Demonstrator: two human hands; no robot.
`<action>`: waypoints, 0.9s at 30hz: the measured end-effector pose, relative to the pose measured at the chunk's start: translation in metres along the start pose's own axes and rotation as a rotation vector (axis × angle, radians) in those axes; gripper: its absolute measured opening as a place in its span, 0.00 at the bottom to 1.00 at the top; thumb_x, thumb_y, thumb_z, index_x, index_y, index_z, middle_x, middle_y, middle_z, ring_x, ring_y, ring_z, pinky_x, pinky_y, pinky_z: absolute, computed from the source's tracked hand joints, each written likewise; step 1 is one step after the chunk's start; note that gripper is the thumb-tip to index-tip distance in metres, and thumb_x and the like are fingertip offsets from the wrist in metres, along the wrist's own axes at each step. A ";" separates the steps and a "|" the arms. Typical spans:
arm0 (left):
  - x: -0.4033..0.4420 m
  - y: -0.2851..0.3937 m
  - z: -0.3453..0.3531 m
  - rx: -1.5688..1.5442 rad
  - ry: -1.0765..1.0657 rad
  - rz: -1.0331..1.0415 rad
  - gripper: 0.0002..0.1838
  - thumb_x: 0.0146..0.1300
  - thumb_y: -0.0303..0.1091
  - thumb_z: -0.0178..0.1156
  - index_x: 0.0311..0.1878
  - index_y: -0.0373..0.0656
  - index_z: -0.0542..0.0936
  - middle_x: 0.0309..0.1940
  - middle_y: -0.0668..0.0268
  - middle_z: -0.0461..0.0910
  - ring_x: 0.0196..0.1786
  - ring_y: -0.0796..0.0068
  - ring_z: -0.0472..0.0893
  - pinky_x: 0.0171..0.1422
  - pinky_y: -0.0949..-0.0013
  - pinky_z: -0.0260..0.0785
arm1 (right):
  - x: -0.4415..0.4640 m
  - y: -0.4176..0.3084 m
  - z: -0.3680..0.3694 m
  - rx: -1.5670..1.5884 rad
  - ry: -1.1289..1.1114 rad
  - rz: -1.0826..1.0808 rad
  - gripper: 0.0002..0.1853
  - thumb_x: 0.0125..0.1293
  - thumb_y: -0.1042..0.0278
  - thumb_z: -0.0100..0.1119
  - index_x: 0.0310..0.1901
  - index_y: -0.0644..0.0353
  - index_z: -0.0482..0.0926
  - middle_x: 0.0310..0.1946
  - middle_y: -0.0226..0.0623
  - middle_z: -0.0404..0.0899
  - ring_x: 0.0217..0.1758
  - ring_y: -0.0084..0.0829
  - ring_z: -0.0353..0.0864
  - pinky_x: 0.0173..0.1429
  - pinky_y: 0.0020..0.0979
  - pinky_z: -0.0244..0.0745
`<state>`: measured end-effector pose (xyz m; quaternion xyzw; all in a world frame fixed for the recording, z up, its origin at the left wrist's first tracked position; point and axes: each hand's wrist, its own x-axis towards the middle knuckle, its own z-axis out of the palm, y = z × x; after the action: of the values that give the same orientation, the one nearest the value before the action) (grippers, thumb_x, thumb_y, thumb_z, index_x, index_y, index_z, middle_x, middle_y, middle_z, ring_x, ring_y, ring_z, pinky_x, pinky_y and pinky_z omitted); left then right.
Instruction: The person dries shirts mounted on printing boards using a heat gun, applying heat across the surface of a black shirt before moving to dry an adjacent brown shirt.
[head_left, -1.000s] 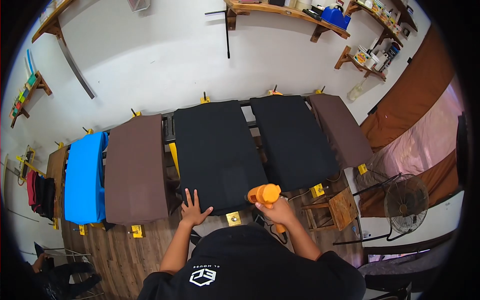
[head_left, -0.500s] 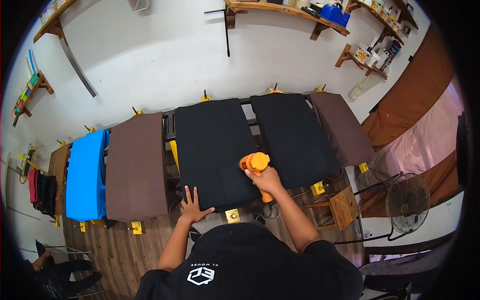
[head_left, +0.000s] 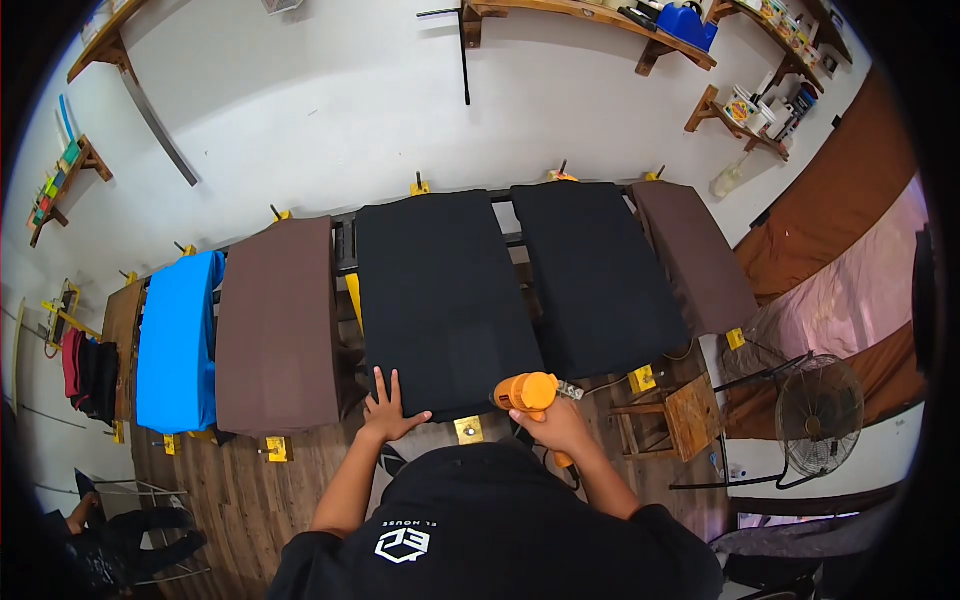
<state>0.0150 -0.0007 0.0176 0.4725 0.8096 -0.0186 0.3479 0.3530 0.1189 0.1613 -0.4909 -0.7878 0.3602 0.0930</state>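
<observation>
My right hand (head_left: 562, 428) is wrapped round the handle of an orange heat gun (head_left: 526, 392), held near the front right corner of a black cloth (head_left: 436, 290). The cloth lies stretched over a flat board. At its front left corner, my left hand (head_left: 391, 413) rests with fingers spread, pressing on the edge. A second black cloth (head_left: 600, 270) covers the board to the right. On the left is a brown cloth (head_left: 275, 325), then a bright blue one (head_left: 178, 345). Another brown cloth (head_left: 692, 255) covers the far right board.
Yellow clamps (head_left: 469, 430) stick out along the boards' edges. At right stand a wooden stool (head_left: 695, 415) and a fan (head_left: 820, 415). Shelves (head_left: 590, 22) with supplies hang on the wall. A person (head_left: 130, 540) is at the lower left, near dark folded cloths (head_left: 95, 380).
My right hand has drawn the heat gun back towards me, from the middle of the black cloth's right side to its front right corner. My left hand stays on the front left corner.
</observation>
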 end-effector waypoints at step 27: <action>-0.002 0.004 -0.003 -0.025 -0.004 -0.019 0.66 0.68 0.81 0.55 0.90 0.64 0.24 0.88 0.58 0.08 0.84 0.25 0.56 0.82 0.32 0.61 | 0.111 -0.029 -0.005 -0.116 0.009 0.013 0.30 0.68 0.32 0.69 0.54 0.53 0.90 0.46 0.50 0.92 0.55 0.54 0.90 0.60 0.49 0.84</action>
<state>0.0173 0.0007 0.0224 0.4605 0.8134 -0.0129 0.3552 0.2798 0.2069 0.1611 -0.5020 -0.8038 0.3124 0.0656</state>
